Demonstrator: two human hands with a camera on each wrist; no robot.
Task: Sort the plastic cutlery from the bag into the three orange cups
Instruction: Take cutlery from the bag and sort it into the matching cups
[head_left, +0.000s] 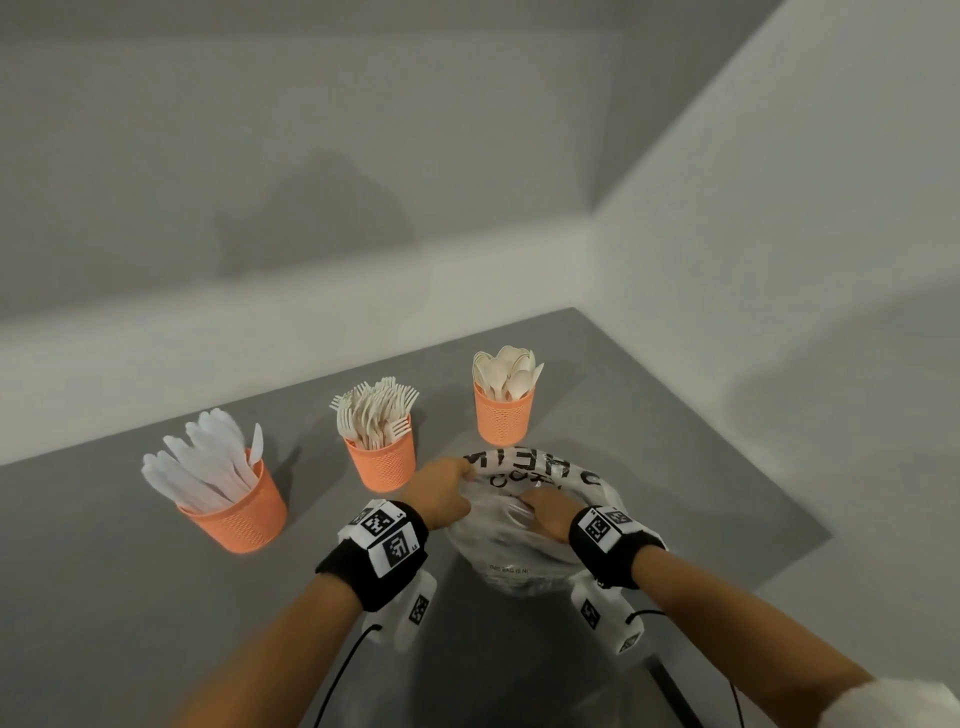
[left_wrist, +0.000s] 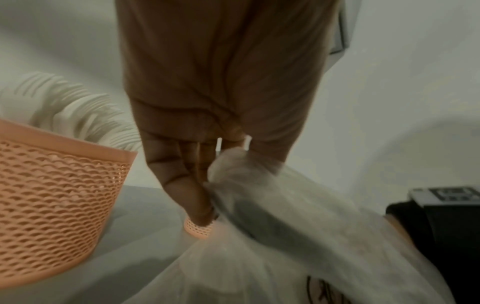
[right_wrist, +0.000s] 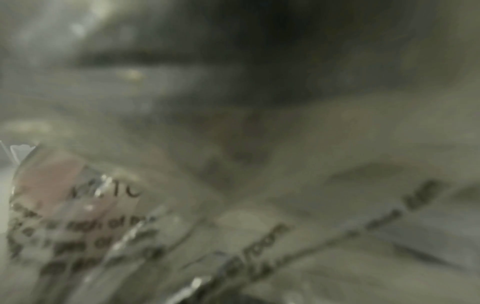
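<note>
The left hand pinches the rim of the clear bag in its fingers, holding the mouth open. The right hand reaches inside; whether its fingers grasp anything I cannot tell, since the film blurs that view. The bag sits on the desk just before the 3 cups: knives, forks, spoons. All 3 look full, so a tug on the bag could probably tip the nearby fork cup.

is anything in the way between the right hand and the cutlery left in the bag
Only the bag itself: the left hand grips its rim open and the right hand reaches into its mouth. Any cutlery inside is not visible, so an obstruction there cannot be judged.
</note>
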